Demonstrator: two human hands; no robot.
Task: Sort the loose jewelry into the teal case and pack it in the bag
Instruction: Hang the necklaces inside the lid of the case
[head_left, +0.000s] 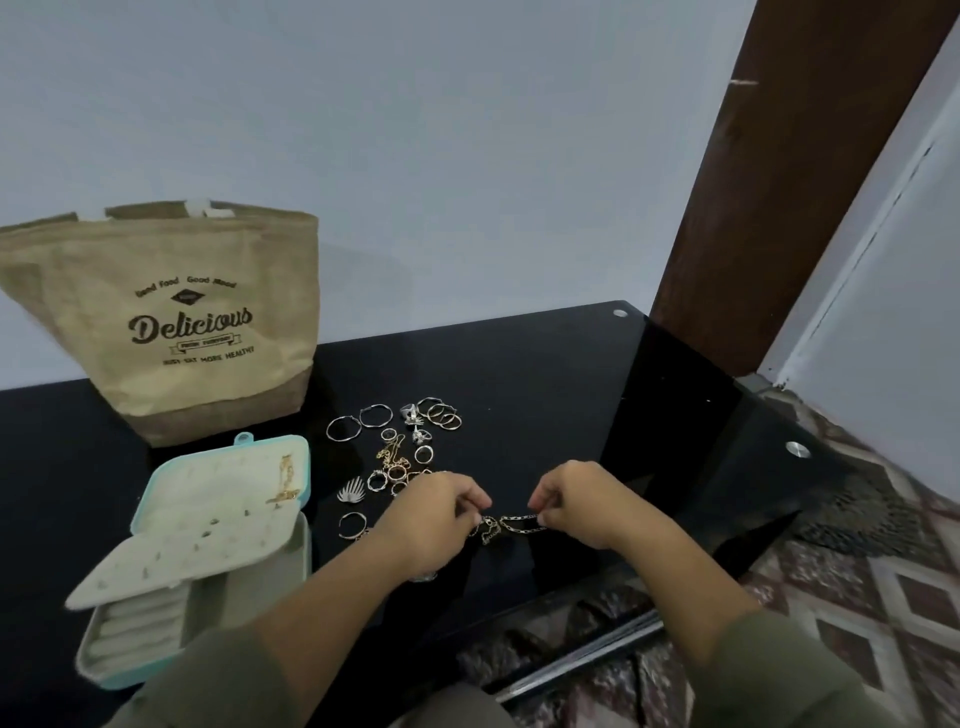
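Case (218, 525) before bag (176, 322), rings (415, 441) right.

The teal case (218, 483) lies open at the left front of the desk (519, 374), its cream-lined lid at the back with a gold chain (284, 480) hung along its right edge. A cream stud panel (192, 551) tilts over the base. Behind it the tan burlap bag (208, 358) stands upright, printed "Delicious". To the right of the case, loose jewelry is scattered: hoop earrings (343, 428), a cluster of rings (444, 415) and a silver fan-shaped piece (352, 491). Nearer, a link chain (519, 522) is pinched between the left hand (431, 514) and the right hand (576, 506).
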